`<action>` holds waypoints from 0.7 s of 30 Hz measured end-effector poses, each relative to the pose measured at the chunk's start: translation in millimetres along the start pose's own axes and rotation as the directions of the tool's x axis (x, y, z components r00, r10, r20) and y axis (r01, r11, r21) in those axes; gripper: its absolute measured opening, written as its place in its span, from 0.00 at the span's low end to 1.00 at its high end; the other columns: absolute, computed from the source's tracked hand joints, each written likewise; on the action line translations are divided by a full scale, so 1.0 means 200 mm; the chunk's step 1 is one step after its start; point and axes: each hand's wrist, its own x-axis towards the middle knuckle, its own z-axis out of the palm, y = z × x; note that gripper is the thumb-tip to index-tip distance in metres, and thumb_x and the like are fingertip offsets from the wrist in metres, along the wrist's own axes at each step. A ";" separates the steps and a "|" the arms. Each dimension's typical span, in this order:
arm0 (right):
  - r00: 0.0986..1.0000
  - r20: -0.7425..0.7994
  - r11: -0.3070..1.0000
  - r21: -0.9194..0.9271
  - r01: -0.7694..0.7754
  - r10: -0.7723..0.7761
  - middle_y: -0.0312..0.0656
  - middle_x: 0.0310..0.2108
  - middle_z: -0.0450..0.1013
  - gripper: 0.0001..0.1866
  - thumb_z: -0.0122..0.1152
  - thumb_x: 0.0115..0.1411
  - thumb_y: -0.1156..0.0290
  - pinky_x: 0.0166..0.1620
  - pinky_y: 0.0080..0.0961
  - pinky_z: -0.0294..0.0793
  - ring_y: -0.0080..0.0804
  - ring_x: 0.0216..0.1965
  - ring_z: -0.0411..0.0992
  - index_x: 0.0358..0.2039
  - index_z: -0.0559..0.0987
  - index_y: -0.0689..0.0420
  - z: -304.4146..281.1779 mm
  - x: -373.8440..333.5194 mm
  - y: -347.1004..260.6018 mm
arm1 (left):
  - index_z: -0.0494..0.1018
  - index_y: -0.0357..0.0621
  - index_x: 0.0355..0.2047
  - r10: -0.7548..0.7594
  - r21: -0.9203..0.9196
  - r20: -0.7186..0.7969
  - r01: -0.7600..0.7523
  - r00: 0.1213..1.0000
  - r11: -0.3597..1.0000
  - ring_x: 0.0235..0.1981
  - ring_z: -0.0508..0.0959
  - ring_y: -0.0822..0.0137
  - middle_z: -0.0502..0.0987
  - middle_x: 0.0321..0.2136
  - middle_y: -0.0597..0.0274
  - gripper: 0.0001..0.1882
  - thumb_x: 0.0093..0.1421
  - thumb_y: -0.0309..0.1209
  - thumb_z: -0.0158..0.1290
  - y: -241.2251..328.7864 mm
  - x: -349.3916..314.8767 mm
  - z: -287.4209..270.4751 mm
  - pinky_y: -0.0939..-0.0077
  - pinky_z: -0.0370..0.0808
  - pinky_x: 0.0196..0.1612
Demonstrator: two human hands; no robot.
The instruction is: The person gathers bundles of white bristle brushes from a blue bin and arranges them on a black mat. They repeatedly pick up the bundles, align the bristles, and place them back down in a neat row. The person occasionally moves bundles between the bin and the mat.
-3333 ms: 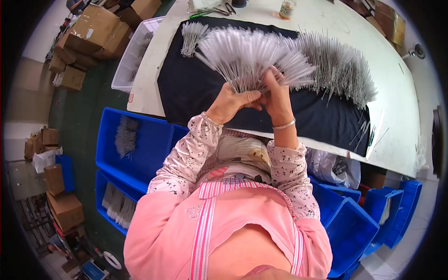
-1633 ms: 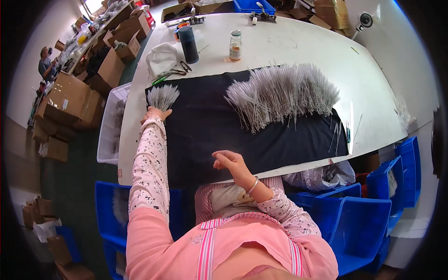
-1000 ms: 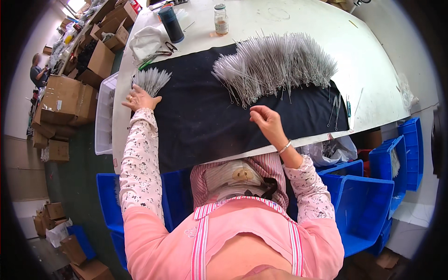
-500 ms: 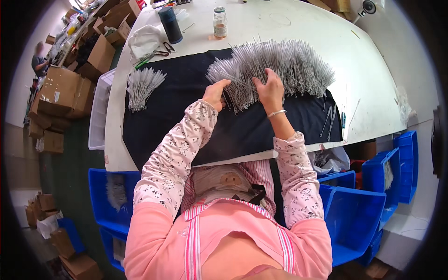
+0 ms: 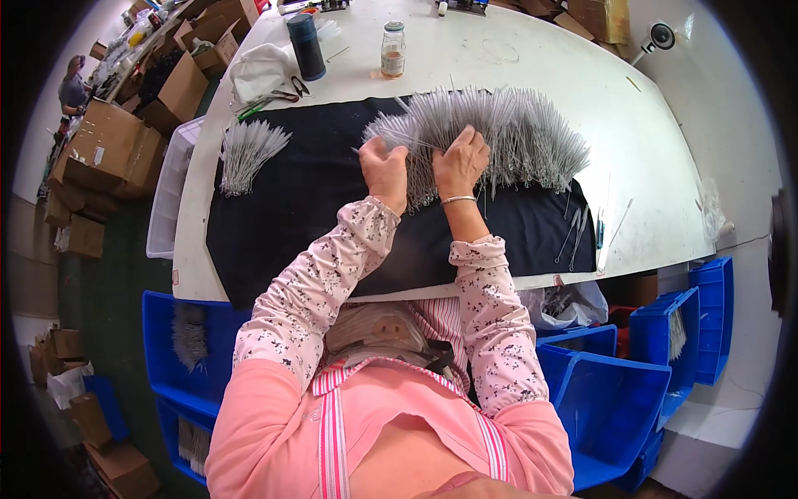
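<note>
A big heap of thin wire brushes (image 5: 519, 137) with pale bristles and small looped ends lies on a black cloth (image 5: 307, 208). At its near left side, my left hand (image 5: 386, 173) is closed, with a pale brush tip poking out beside its fingers. My right hand (image 5: 460, 166) is pinched against the front of the heap. A slender wire brush (image 5: 418, 142) slants across the gap between both hands; my right fingers grip its end. A smaller bundle of brushes (image 5: 249, 156) fans out at the cloth's left. Exactly what lies inside my left fingers is hidden.
Scissors (image 5: 299, 86), a dark blue cylinder (image 5: 307, 48) and a glass jar (image 5: 392, 51) stand or lie behind the cloth. Several loose brushes (image 5: 573, 231) are at its right edge. Blue bins (image 5: 611, 407) flank me below the white table (image 5: 657, 166). Another person (image 5: 73, 87) is far left.
My hands have come closer together at the heap's front left. The right hand has moved left and its spread fingers have closed on a brush; the left hand's fingers have curled in.
</note>
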 end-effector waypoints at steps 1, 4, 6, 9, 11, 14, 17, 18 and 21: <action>0.999 0.014 0.999 0.026 -0.042 0.042 0.48 0.40 0.68 0.33 0.72 0.41 0.62 0.47 0.37 0.68 0.46 0.44 0.68 0.44 0.67 0.64 0.01 0.02 0.00 | 0.66 0.32 0.42 -0.092 -0.113 0.156 0.110 0.983 0.987 0.34 0.72 0.72 0.72 0.31 0.62 0.19 0.48 0.21 0.55 0.06 -0.03 0.00 0.78 0.69 0.40; 0.989 0.124 0.995 0.054 -0.086 0.079 0.48 0.38 0.68 0.30 0.69 0.42 0.64 0.46 0.37 0.68 0.45 0.42 0.68 0.43 0.68 0.64 0.01 0.04 0.01 | 0.69 0.42 0.36 -0.200 -0.120 0.388 0.264 0.900 0.957 0.27 0.71 0.76 0.72 0.26 0.70 0.10 0.53 0.24 0.53 0.09 -0.03 0.06 0.81 0.67 0.31; 0.993 0.112 0.999 0.019 -0.037 0.035 0.48 0.37 0.68 0.27 0.65 0.44 0.66 0.44 0.37 0.68 0.45 0.40 0.68 0.43 0.68 0.65 0.00 0.06 0.00 | 0.72 0.44 0.28 -0.296 -0.050 0.507 0.370 0.810 0.928 0.21 0.70 0.74 0.72 0.21 0.70 0.02 0.53 0.25 0.53 0.07 -0.02 0.07 0.79 0.67 0.26; 0.992 -0.070 0.994 0.022 0.107 -0.105 0.48 0.33 0.67 0.21 0.56 0.47 0.71 0.39 0.38 0.67 0.45 0.35 0.67 0.43 0.69 0.65 0.07 0.01 0.01 | 0.74 0.41 0.24 -0.394 0.042 0.546 0.445 0.739 0.895 0.21 0.72 0.69 0.73 0.20 0.68 0.02 0.51 0.25 0.54 0.03 -0.02 0.14 0.75 0.69 0.27; 0.988 -0.128 0.993 0.065 0.096 -0.087 0.50 0.34 0.68 0.17 0.57 0.47 0.70 0.40 0.37 0.69 0.47 0.36 0.68 0.38 0.69 0.63 0.06 0.00 -0.01 | 0.74 0.37 0.24 -0.269 0.060 0.514 0.278 0.814 0.959 0.23 0.72 0.67 0.74 0.21 0.63 0.04 0.50 0.25 0.54 -0.04 0.01 0.17 0.71 0.69 0.29; 0.999 -0.039 0.986 0.166 -0.016 0.023 0.50 0.32 0.70 0.13 0.58 0.48 0.68 0.39 0.38 0.70 0.48 0.35 0.70 0.32 0.71 0.62 0.09 0.00 0.04 | 0.73 0.35 0.23 -0.385 0.056 0.412 0.399 0.826 0.915 0.24 0.73 0.66 0.74 0.21 0.58 0.05 0.48 0.24 0.55 -0.01 0.00 0.26 0.70 0.69 0.29; 0.999 0.010 0.986 0.163 -0.032 0.031 0.50 0.30 0.71 0.12 0.59 0.49 0.66 0.37 0.39 0.71 0.49 0.33 0.72 0.28 0.72 0.61 0.11 0.00 0.06 | 0.72 0.33 0.22 -0.412 0.091 0.409 0.413 0.814 0.906 0.23 0.72 0.66 0.74 0.21 0.57 0.06 0.47 0.24 0.56 -0.01 0.02 0.30 0.70 0.68 0.27; 1.000 0.007 0.990 0.139 -0.021 0.020 0.50 0.29 0.71 0.12 0.59 0.49 0.65 0.36 0.39 0.71 0.49 0.33 0.72 0.27 0.72 0.61 0.12 -0.01 0.08 | 0.72 0.33 0.22 -0.436 0.112 0.422 0.431 0.795 0.895 0.22 0.72 0.65 0.74 0.21 0.57 0.06 0.46 0.24 0.56 0.00 0.01 0.31 0.69 0.68 0.26; 0.999 -0.030 0.996 0.076 0.035 -0.033 0.47 0.30 0.71 0.10 0.58 0.49 0.66 0.38 0.40 0.69 0.46 0.33 0.70 0.29 0.73 0.59 0.16 0.00 0.17 | 0.73 0.30 0.24 -0.425 0.218 0.395 0.367 0.814 0.904 0.23 0.74 0.64 0.75 0.23 0.56 0.08 0.46 0.24 0.58 -0.04 0.01 0.40 0.69 0.70 0.26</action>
